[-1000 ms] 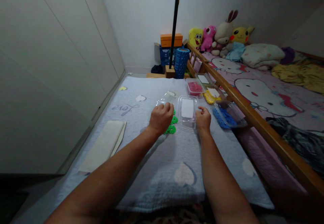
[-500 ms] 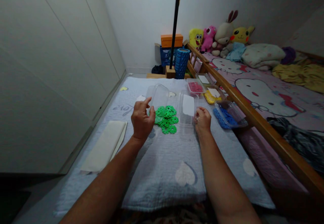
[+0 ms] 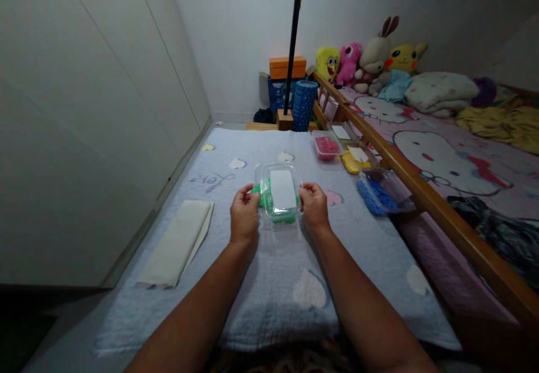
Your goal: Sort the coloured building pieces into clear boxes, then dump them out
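My left hand (image 3: 244, 213) and my right hand (image 3: 314, 207) grip the two sides of a clear plastic container (image 3: 280, 190) with a white label on top. It sits on the pale blue quilt (image 3: 269, 283) in front of me. Green flat toothed pieces (image 3: 283, 219) show through and around the container, some poking out at its left and near edges. Both hands have their fingers curled on the container's rim.
Along the wooden bed rail (image 3: 421, 193) on the right stand clear containers of pink pieces (image 3: 326, 147), yellow pieces (image 3: 356, 160) and blue pieces (image 3: 381, 190). A folded white cloth (image 3: 177, 244) lies to the left. A blue foam roller (image 3: 304, 105) and a black pole (image 3: 295, 41) stand beyond the quilt.
My left hand was tilting a clear box beside the bare green pile and my right hand held the labelled piece further right. Both hands have come together with the labelled container over the pile.
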A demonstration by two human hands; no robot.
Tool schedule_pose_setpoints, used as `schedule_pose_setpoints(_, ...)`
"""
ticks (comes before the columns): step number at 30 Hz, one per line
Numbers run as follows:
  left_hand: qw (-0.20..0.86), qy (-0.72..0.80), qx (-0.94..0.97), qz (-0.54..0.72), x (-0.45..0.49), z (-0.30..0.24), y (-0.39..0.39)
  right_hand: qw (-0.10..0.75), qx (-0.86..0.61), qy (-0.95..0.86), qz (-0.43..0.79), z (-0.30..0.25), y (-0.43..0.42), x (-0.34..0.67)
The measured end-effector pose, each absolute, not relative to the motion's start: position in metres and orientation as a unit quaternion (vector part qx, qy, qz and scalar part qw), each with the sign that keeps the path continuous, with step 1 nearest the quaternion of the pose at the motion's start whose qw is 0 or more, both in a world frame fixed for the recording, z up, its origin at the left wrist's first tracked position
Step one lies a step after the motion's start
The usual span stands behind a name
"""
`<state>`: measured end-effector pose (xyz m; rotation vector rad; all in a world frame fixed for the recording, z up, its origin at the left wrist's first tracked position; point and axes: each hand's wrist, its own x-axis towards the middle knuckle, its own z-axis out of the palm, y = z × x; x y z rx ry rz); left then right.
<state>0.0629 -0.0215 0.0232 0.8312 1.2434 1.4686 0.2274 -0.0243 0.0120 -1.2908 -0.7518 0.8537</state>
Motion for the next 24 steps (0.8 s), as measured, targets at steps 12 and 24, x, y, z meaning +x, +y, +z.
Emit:
schedule_pose_setpoints(12,0.536,0.467,0.370,0.598,0.063,0.019,-0.029,0.590,-0.644,-0.408,0.266,0.005,-0.028,0.217)
schedule_pose_setpoints(24,0.492,0.489,0.361,0.623,0.057,0.022,-0.027,0.563,-0.598,-0.426,0.380,0.001,-0.030,0.214)
